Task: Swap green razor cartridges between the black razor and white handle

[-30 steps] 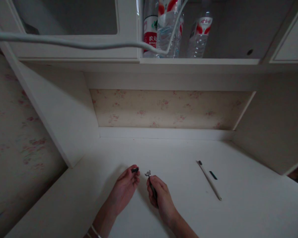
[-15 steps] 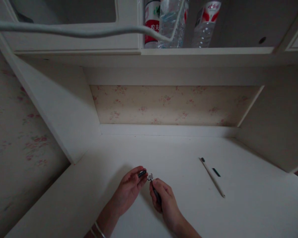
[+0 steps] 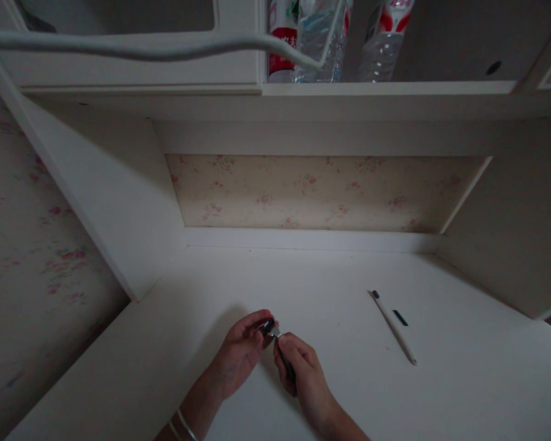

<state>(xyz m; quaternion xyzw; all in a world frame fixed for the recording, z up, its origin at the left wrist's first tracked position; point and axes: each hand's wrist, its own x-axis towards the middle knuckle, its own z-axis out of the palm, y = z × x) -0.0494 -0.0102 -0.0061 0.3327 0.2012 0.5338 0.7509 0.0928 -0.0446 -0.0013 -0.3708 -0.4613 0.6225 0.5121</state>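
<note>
My left hand (image 3: 239,354) pinches a small dark piece with a shiny part (image 3: 267,326) between thumb and fingers; its kind is too small to make out. My right hand (image 3: 299,366) is closed around the dark handle of a small wrench (image 3: 286,366). The wrench's silver forked head sticks out past my right thumb and meets the dark piece at my left fingertips. Whether the jaws grip it I cannot tell. Both hands are just above the white desktop.
On the white desk (image 3: 340,288), a slim white pen-like stick with a dark tip (image 3: 393,331) lies to the right, beside a short dark green strip (image 3: 400,318). Plastic bottles (image 3: 319,43) stand on the shelf above. A pale bent tube (image 3: 165,49) crosses the top left.
My right hand has shifted slightly left, bringing the wrench head against the dark piece, which has tilted in my left fingers. The camera view has moved slightly.
</note>
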